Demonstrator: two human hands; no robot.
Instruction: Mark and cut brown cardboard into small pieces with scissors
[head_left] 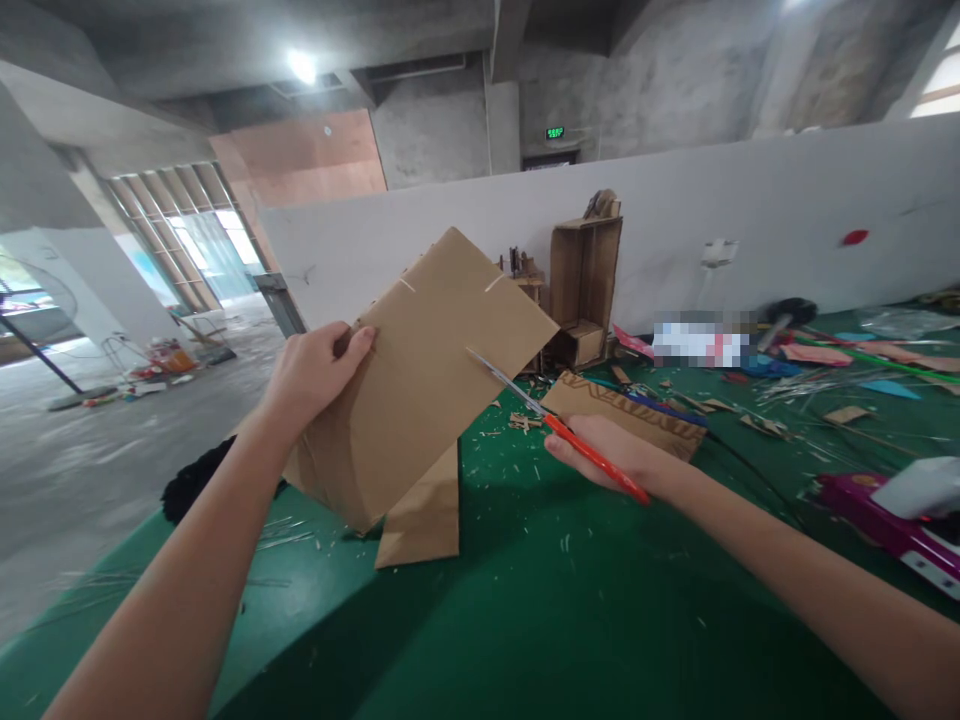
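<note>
My left hand (pixel 319 375) grips the left edge of a large brown cardboard piece (pixel 442 350), holding it tilted above the table. Two short pale slits show near its upper corner, and its lower left part bends away. In my right hand (pixel 600 445) is a pair of red-handled scissors (pixel 592 460). Their blades lie against the front of the cardboard with the tip near its middle; I cannot tell whether they cut into it. A flat cardboard strip (pixel 427 515) rests on the table below the piece.
The green table (pixel 555 610) carries scattered scraps and thin sticks. Behind stands an upright cardboard box (pixel 585 280). Right of centre lies a cardboard sheet with brown markings (pixel 630 415). A purple device (pixel 885 510) sits at the right edge. A white partition (pixel 690 220) runs behind.
</note>
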